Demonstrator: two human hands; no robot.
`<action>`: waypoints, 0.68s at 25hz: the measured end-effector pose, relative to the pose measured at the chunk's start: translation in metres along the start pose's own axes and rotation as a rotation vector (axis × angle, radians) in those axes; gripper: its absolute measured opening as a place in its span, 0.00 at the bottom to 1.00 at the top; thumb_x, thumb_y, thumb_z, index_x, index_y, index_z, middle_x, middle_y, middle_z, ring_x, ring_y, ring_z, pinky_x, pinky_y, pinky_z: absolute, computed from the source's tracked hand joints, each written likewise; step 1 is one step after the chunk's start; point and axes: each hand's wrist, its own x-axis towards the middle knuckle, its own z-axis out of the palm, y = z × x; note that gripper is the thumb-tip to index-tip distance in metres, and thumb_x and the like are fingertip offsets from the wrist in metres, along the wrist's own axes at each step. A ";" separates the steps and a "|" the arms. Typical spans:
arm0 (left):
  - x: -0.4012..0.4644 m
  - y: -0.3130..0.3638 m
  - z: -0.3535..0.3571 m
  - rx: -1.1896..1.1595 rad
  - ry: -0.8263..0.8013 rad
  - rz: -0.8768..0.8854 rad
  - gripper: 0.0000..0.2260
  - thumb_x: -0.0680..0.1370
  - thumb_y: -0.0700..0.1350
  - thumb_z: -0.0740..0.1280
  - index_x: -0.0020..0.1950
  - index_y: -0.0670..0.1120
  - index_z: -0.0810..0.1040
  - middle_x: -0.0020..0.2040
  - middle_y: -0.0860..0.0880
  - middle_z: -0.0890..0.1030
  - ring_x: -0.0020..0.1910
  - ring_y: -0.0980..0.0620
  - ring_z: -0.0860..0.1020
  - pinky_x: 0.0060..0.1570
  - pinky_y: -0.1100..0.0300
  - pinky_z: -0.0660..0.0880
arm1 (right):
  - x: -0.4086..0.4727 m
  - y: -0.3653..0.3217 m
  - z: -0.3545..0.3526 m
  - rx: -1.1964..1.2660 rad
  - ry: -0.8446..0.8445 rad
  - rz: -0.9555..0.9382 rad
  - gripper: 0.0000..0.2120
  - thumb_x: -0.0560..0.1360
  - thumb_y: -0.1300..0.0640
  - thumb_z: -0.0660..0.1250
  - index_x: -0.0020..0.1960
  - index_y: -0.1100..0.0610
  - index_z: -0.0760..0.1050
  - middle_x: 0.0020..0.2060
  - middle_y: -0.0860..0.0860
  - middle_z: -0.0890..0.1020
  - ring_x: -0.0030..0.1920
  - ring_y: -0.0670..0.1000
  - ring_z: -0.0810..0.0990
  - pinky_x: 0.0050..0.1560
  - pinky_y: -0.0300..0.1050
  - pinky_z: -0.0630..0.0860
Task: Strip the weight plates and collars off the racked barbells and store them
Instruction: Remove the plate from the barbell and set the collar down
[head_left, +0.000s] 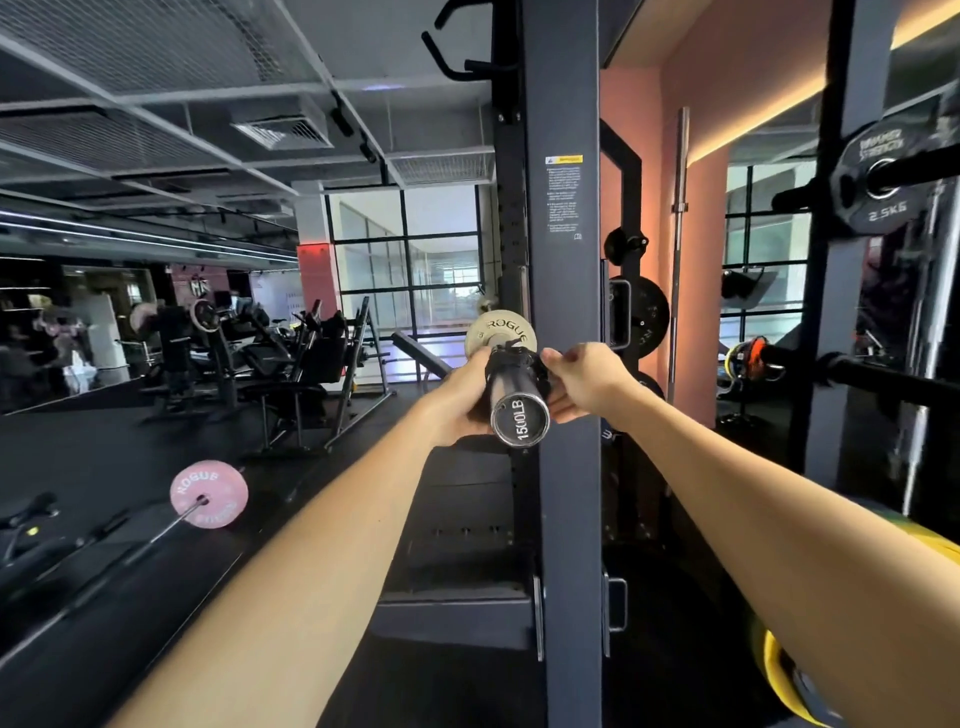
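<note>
The barbell sleeve (519, 410) points toward the camera, its end cap marked "1500LB". A black collar (514, 366) sits around the sleeve, directly in front of a small pale plate (501, 332) marked "ROGUE". The plate is the only one visible on this sleeve and sits close against the rack upright (566, 312), which stands just to the right of the bar.

Left hand (462, 395): fingers curled around the left side of the collar and sleeve, grasping it.
Right hand (582, 379): fingers bent and pinching the right side of the collar, thumb side toward the camera.

Both arms are extended forward at about chest height. The collar is partly hidden by the hands; whether its lever is released cannot be told.

Surroundings:
- A second barbell (104, 561) lies on the dark floor at lower left, carrying 1 pink plate (209, 494) marked "ROGUE".
- A black plate (878, 182) marked "2.5KG" hangs on a storage peg at upper right.
- More black plates (644, 317) hang on pegs behind the upright.
- An unloaded bar (679, 249) stands vertically against the pink wall.
- A yellow plate (789, 675) shows at the lower right edge, partly hidden by the right arm.
- Benches and machines (291, 364) stand in the background at left.
</note>
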 end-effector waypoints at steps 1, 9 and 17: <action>0.010 -0.001 -0.002 -0.009 -0.009 -0.001 0.19 0.81 0.60 0.58 0.56 0.46 0.77 0.46 0.46 0.84 0.45 0.51 0.82 0.36 0.59 0.78 | 0.011 0.003 0.001 -0.010 0.011 -0.003 0.18 0.82 0.52 0.59 0.58 0.68 0.71 0.34 0.62 0.81 0.31 0.58 0.83 0.30 0.47 0.82; 0.084 0.003 -0.007 -0.074 0.098 -0.048 0.23 0.82 0.59 0.55 0.65 0.41 0.71 0.43 0.44 0.79 0.39 0.50 0.78 0.30 0.58 0.76 | 0.097 0.032 0.005 -0.048 0.000 -0.055 0.10 0.79 0.59 0.64 0.56 0.65 0.76 0.42 0.64 0.83 0.41 0.63 0.84 0.44 0.53 0.83; 0.159 0.014 -0.002 0.094 0.259 0.024 0.22 0.85 0.52 0.50 0.72 0.39 0.66 0.47 0.48 0.72 0.35 0.52 0.69 0.37 0.65 0.74 | 0.184 0.053 0.009 -0.051 -0.027 -0.045 0.06 0.79 0.59 0.65 0.52 0.62 0.75 0.37 0.59 0.81 0.38 0.61 0.84 0.37 0.46 0.83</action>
